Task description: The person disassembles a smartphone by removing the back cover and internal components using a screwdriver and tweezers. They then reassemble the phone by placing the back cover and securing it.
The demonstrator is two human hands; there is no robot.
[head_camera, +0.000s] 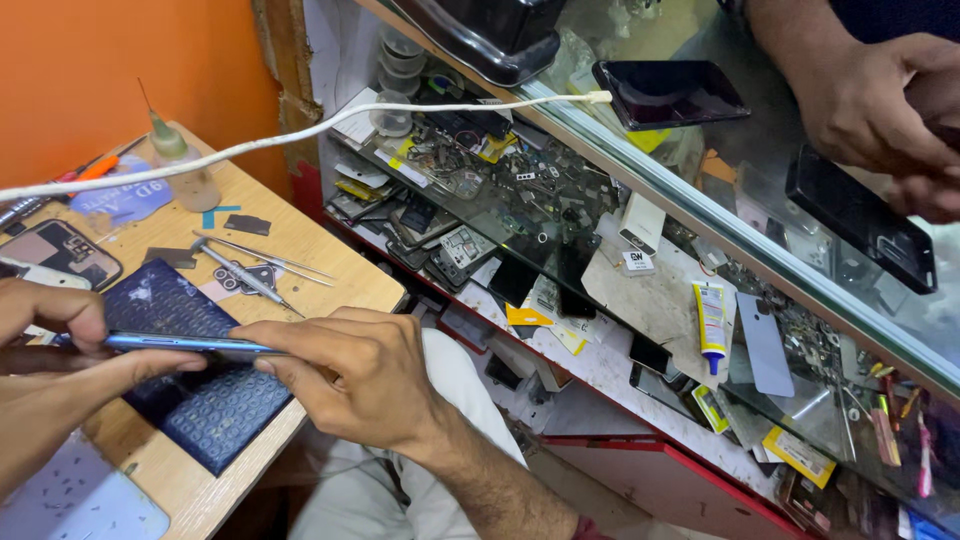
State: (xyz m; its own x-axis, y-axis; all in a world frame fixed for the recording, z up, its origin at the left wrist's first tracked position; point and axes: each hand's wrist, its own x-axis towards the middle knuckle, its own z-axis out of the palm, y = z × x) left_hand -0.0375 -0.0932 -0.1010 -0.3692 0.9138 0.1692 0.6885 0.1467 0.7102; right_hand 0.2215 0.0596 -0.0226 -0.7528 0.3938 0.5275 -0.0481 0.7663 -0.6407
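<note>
At the far left, the person's left hand is closed around the end of a slim blue phone held edge-on, thumb on top and fingers curled beneath, so the phone lies pinched flat between them. Just under those fingers sits a dark blue textured work mat on a light wooden bench, and past the knuckles, towards the orange wall, lie an opened phone with its insides showing and a small clear squeeze bottle with a needle tip. A white cable runs above them.

Beyond the phone's far end, a pair of slim metal tweezers and a thin metal screwdriver rest on the bench, near but apart from the fingertips.

The right hand meets the phone's other end, its fingers drawn tight together against the edge; it seems to press something thin into the seam, though I cannot make out a tool there.

To the right of that wrist rises a glass display counter crammed with small parts, dark phone screens and a white tube with a blue cap. On the glass top lie a black phone and a black phone case, and beside that another person's hands are clasped together.
</note>
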